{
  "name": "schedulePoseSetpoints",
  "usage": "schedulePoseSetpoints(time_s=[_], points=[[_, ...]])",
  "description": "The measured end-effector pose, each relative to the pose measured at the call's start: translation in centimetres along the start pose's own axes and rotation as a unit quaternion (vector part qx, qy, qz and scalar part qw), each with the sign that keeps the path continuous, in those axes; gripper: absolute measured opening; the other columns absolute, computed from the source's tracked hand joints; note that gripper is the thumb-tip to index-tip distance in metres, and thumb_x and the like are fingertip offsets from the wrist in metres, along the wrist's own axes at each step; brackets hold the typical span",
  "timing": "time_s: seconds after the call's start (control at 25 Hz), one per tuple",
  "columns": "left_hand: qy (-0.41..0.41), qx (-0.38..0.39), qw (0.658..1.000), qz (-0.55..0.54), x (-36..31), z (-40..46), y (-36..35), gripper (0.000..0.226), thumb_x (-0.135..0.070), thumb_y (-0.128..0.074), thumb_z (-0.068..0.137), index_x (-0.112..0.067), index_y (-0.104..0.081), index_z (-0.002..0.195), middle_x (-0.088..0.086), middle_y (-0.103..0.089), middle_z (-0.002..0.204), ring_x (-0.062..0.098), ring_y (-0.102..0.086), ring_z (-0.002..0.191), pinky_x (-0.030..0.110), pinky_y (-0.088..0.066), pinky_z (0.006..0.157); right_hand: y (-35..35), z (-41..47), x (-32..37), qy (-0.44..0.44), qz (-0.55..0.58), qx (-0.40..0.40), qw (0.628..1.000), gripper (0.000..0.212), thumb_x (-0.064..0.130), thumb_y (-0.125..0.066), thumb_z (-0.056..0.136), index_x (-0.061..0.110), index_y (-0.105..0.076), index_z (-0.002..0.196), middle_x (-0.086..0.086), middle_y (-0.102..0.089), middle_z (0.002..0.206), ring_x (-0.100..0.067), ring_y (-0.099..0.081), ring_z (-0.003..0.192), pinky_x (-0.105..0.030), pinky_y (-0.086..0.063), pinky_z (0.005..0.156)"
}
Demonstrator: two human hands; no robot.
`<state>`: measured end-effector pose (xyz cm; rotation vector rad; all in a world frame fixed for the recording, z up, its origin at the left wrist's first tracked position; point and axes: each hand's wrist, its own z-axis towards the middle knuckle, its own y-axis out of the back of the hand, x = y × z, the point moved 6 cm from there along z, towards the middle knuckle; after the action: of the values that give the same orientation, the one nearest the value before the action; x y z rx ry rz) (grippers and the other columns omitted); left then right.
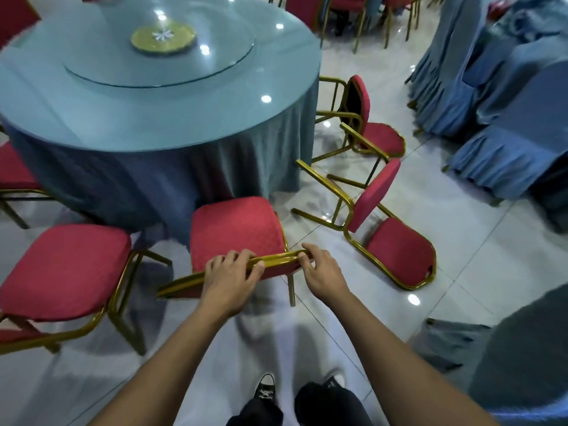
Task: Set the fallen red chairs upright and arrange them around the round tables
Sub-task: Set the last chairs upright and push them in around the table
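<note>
Both hands — left hand (pixel 229 276), right hand (pixel 321 269) — clamp our chair's (pixel 235 230) gold back rail, near the table (pixel 147 118). Pushed right, it could snag the fallen chair (pixel 387 229) — legs tangling.

Both bare forearms reach forward and down from the bottom of the view, converging slightly toward the middle. The left hand (pixel 229 279) lies palm down, its fingers curled over the gold top rail of the chair back (pixel 276 260) with the thumb pressed along the rail's near side. The right hand (pixel 322 272) grips the same rail at its right end, fingers hooked over the top, thumb tucked beneath. The wrists are straight.
</note>
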<state>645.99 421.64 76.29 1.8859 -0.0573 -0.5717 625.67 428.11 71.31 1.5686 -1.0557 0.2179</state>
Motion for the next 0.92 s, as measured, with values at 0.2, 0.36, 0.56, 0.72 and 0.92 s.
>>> schedulePoseSetpoints(time_s=[0.2,0.36,0.56,0.72,0.92], points=[[-0.116,0.032,0.993,-0.016,-11.4,4.5,-1.9,0.03,-0.044,-0.039,0.103,-0.034,-0.051,0.128,-0.006,-0.052,0.13,0.015,-0.043,0.112,0.038,-0.033,0.099,6.8,2.8,-4.0,0.012,0.06,-0.039,0.997,0.045,0.043,-0.044,0.103,0.033,-0.042,0.147,0.001,-0.05,0.146,-0.018,-0.049,0.131,-0.04,-0.043,0.108],[-0.15,0.033,0.987,-0.041,-21.3,8.4,-3.9,0.029,-0.037,-0.044,0.102,-0.032,-0.053,0.129,-0.007,-0.053,0.131,0.017,-0.045,0.118,0.036,-0.035,0.101,15.5,5.3,-10.3,0.002,0.077,-0.096,0.992,0.043,0.042,-0.047,0.102,0.032,-0.046,0.144,0.005,-0.053,0.144,-0.016,-0.048,0.133,-0.039,-0.043,0.109],[-0.193,0.026,0.979,-0.057,-33.3,12.7,-5.7,0.028,-0.034,-0.047,0.101,-0.031,-0.057,0.127,-0.008,-0.055,0.126,0.016,-0.047,0.115,0.036,-0.036,0.101,26.0,8.2,-18.2,-0.031,0.116,-0.154,0.981,0.036,0.032,-0.053,0.1,0.027,-0.055,0.135,0.0,-0.062,0.128,-0.016,-0.057,0.119,-0.04,-0.047,0.102],[-0.213,0.031,0.974,-0.073,-40.4,15.9,-6.9,0.023,-0.033,-0.049,0.1,-0.033,-0.058,0.121,-0.01,-0.057,0.119,0.014,-0.048,0.11,0.034,-0.039,0.098,31.8,10.4,-23.1,-0.052,0.155,-0.19,0.968,0.031,0.029,-0.056,0.096,0.032,-0.058,0.127,0.004,-0.064,0.114,-0.012,-0.06,0.107,-0.042,-0.051,0.098],[-0.236,0.035,0.968,-0.083,-48.1,21.7,-8.2,0.021,-0.032,-0.052,0.098,-0.031,-0.06,0.117,-0.007,-0.06,0.112,0.018,-0.054,0.105,0.041,-0.044,0.097,38.6,14.5,-27.9,-0.076,0.175,-0.228,0.955,0.027,0.022,-0.058,0.097,0.025,-0.062,0.124,0.002,-0.064,0.115,-0.01,-0.06,0.105,-0.039,-0.05,0.099]])
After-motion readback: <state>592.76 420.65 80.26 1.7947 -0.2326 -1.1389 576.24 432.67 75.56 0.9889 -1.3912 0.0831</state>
